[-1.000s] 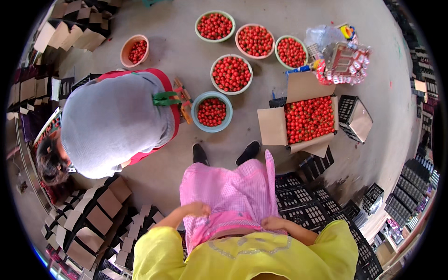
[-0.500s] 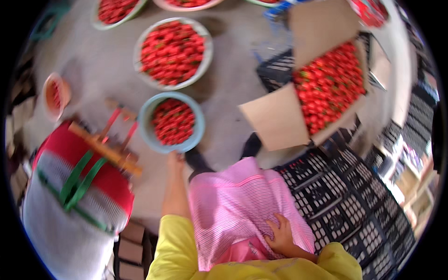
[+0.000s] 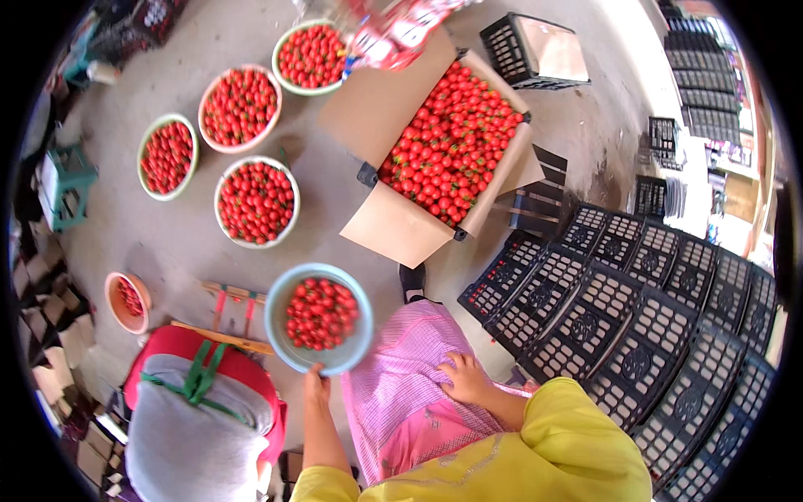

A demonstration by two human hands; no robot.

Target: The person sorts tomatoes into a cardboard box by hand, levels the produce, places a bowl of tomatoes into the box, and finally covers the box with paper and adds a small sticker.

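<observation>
My left hand (image 3: 316,386) grips the near rim of a light blue basin (image 3: 278,351), its thumb over the edge. Small red tomatoes (image 3: 322,314) fill the bottom of the basin, which hangs beside my lap. Against the pink checked apron (image 3: 418,339) lies my right hand (image 3: 465,378), its fingers apart and nothing held. Ahead and to the right is a large open cardboard box (image 3: 393,226) full of red tomatoes (image 3: 456,142), its flaps folded outward.
Basins of tomatoes stand at the far left, among them a white one (image 3: 221,219) and a pink one (image 3: 203,130). An orange bucket (image 3: 144,322) and a padded chair (image 3: 188,418) are at my left. Black plastic crates (image 3: 636,360) fill the right; a teal stool (image 3: 79,180) stands far left.
The view has turned to the right, so the cardboard box sits nearer the middle. The blue basin has come closer to my lap with my left hand still on its rim.
</observation>
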